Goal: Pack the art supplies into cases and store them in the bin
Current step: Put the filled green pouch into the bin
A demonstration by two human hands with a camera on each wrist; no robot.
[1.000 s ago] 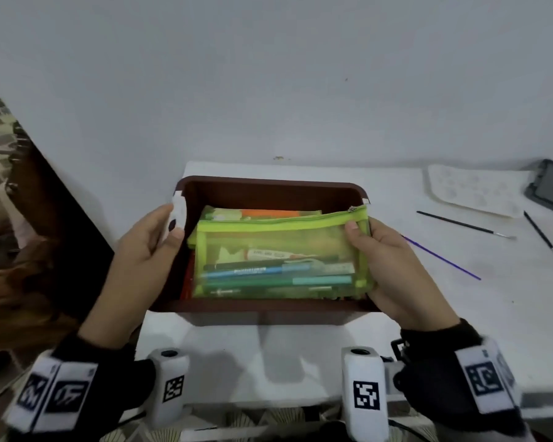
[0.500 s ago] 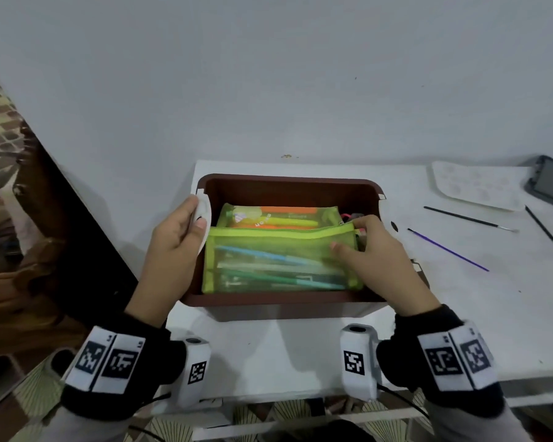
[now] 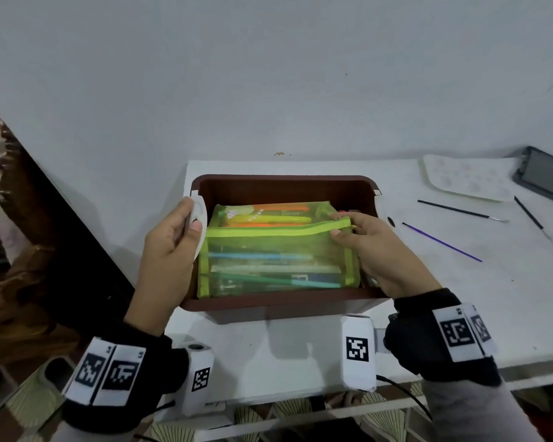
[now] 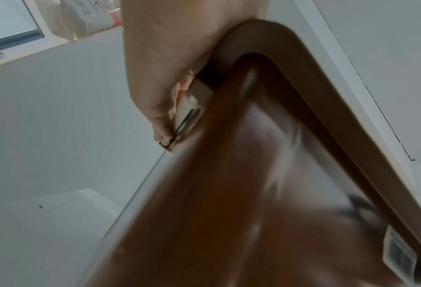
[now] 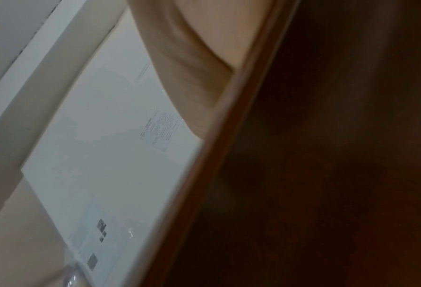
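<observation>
My right hand (image 3: 369,247) now pinches the green case (image 3: 278,256) lower inside the bin (image 3: 284,186); left hand (image 3: 173,240) grips its white latch (image 3: 200,215)

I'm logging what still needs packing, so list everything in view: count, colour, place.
bin: one, brown, on the white table's left part.
mesh pencil case: one, lime green, zipped, in the bin at the front, pens inside.
second mesh case: one, green, behind it in the bin, orange and yellow markers inside.
paintbrushes: two, black, loose on the table, right of the bin.
purple stick: one, loose beside the bin; possibly a brush.
palette: one, white, far right.
tablet: one, dark, right edge.
left hand: grips the bin's white handle.
right hand: pinches the front case's right end.
</observation>
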